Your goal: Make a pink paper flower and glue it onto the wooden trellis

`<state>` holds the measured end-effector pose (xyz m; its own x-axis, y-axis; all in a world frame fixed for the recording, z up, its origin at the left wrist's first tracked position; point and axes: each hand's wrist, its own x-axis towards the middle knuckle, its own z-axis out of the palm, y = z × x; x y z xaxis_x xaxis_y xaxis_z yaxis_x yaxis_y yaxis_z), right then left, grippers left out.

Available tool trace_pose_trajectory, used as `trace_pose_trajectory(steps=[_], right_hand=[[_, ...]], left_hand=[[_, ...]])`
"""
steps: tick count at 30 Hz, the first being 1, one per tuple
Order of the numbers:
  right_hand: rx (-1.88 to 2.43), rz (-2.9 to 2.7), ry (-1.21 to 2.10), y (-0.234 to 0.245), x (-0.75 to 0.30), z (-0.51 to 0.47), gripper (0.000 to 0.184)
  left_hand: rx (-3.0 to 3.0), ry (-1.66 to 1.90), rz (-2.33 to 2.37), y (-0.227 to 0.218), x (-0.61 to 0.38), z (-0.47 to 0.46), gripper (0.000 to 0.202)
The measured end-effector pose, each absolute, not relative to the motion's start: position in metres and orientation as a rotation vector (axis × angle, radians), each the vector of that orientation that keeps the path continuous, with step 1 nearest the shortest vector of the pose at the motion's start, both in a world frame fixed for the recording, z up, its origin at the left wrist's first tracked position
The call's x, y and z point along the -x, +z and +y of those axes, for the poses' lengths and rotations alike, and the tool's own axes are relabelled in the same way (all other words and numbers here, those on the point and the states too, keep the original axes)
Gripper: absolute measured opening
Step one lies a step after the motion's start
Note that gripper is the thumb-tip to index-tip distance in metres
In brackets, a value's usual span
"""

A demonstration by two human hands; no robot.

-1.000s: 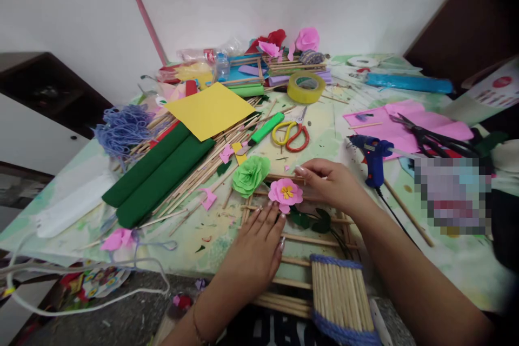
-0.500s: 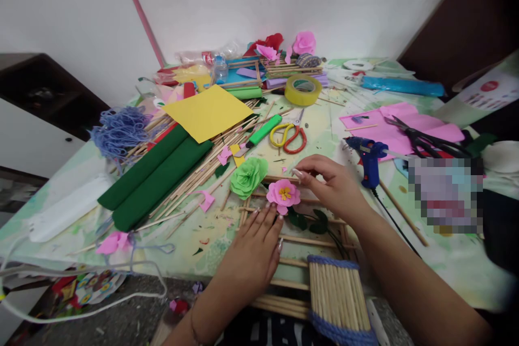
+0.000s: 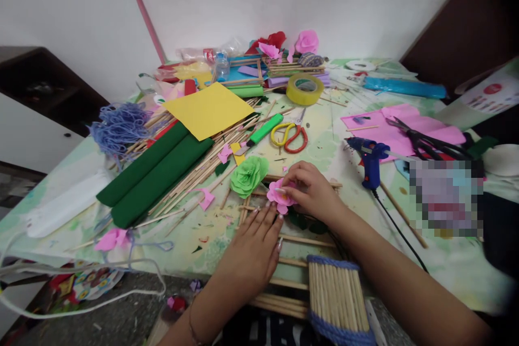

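A pink paper flower point(image 3: 276, 195) lies on a frame of thin wooden sticks point(image 3: 312, 240). My left hand point(image 3: 252, 243) rests flat with fingers stretched out, its fingertips touching the flower's lower edge. From the right, my right hand point(image 3: 310, 192) reaches over the flower, thumb and fingers pinched at its petals and covering much of its centre. A green paper flower point(image 3: 248, 176) sits just up and left of the pink one. Dark green leaves point(image 3: 299, 220) show partly beneath my right hand. Below, a small panel of sticks bound with blue yarn point(image 3: 339, 294) is attached to the frame.
A blue glue gun point(image 3: 368, 159) stands on the right, its cord trailing forward. Scissors point(image 3: 288, 137), a green cutter point(image 3: 265, 128) and yellow tape point(image 3: 305, 90) lie behind my hands. Dark green paper rolls point(image 3: 162, 184), loose sticks and blue yarn point(image 3: 119, 127) fill the left; black scissors point(image 3: 417, 138) rest on pink paper.
My right hand has moved left and slightly down, from beside the pink flower onto its petals. My left hand stays in place.
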<state>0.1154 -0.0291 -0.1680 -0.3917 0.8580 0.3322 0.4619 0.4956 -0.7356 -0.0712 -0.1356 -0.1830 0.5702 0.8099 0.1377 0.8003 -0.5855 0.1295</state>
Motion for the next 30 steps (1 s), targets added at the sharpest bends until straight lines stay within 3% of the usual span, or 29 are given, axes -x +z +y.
trace_pose_trajectory(steps=[7, 16, 21, 30], right_hand=[[1.261, -1.953, 0.746, -0.182, -0.112, -0.028, 0.029], [1.266, -1.935, 0.762, -0.184, -0.112, -0.028, 0.024], [1.143, -1.918, 0.939, -0.172, -0.119, -0.028, 0.025], [0.841, -2.501, 0.839, -0.143, -0.142, -0.034, 0.071]], left_hand=[[-2.757, 0.276, 1.398, -0.182, 0.071, -0.135, 0.044], [-2.758, 0.268, 1.395, -0.181, 0.071, -0.135, 0.044], [-2.73, 0.268, 1.409, -0.181, 0.071, -0.136, 0.044], [-2.69, 0.236, 1.406, -0.182, 0.071, -0.136, 0.044]])
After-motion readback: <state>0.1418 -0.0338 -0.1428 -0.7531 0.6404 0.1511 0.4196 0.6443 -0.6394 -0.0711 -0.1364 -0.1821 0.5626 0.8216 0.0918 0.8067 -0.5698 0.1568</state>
